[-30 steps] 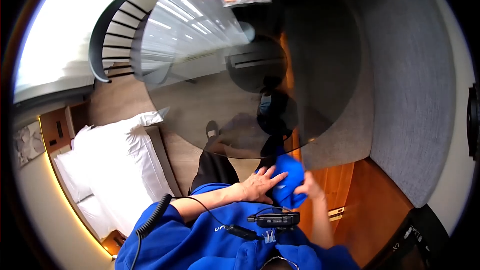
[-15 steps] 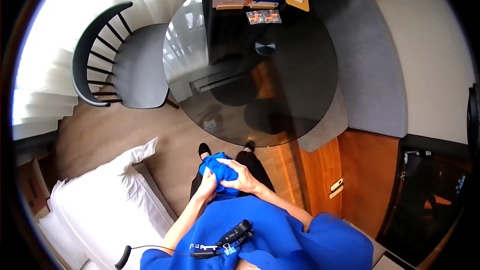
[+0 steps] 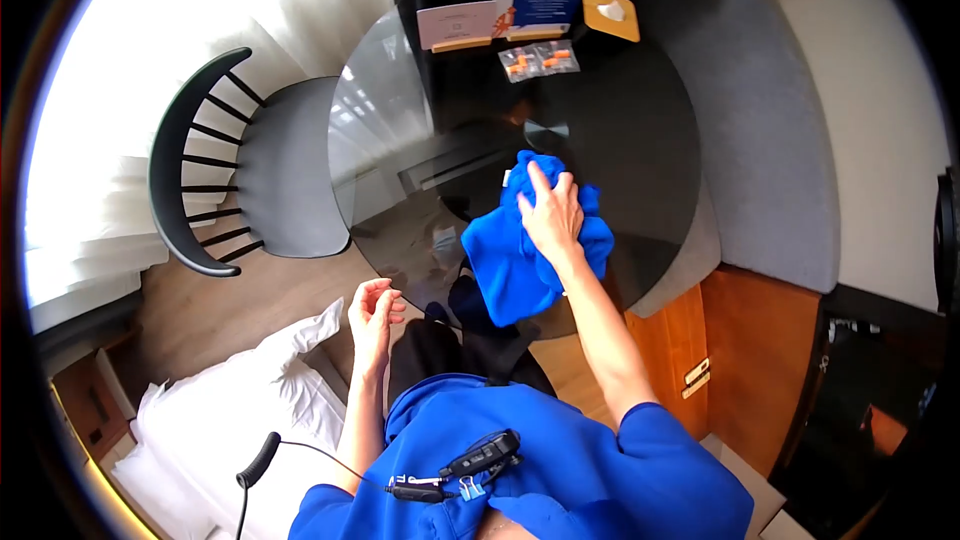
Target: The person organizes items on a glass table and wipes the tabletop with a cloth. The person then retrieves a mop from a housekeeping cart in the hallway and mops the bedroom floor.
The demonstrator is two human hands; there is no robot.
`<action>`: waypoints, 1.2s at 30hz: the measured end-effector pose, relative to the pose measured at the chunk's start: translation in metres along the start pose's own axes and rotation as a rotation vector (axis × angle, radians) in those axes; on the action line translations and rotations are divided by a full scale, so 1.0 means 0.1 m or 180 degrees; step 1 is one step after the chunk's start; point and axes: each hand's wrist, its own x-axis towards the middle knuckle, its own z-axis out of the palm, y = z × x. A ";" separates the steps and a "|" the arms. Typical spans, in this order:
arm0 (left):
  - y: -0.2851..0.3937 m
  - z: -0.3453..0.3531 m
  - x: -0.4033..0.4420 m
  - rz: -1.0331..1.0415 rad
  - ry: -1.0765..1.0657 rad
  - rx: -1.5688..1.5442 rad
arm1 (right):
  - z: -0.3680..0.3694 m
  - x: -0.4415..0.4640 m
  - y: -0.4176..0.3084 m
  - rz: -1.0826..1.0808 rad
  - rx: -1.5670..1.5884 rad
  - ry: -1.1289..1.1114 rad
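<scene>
A bright blue cloth (image 3: 505,265) lies bunched at its top and spread below, over the near part of the round dark glass table (image 3: 640,240). Its lower corner hangs past the table's edge, and a small white tag shows on its upper left side. My right hand (image 3: 552,215) is on the bunched part, fingers bent into the fabric with the index finger stretched out. Some fingertips are hidden in the folds. Away from the cloth, my left hand (image 3: 373,315) is raised left of my lap, loosely curled with fingers apart and nothing in it.
Toward the table's far side stand a pink card (image 3: 455,25) and a blue card (image 3: 538,12), beside a yellow square item (image 3: 610,15). Clear packets with orange pieces (image 3: 540,60) lie before them. A dark chair (image 3: 290,170) is left, white bedding (image 3: 230,410) lower left, a grey bench (image 3: 760,140) right.
Both hands held the bunched blue cloth at my lap earlier. My right hand has carried it forward onto the table, where it hangs partly unfolded. My left hand has let go and moved left.
</scene>
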 end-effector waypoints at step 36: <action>0.06 -0.45 1.28 -0.0174 -0.0292 0.0743 | 0.48 1.58 -2.14 0.0447 0.0478 0.0096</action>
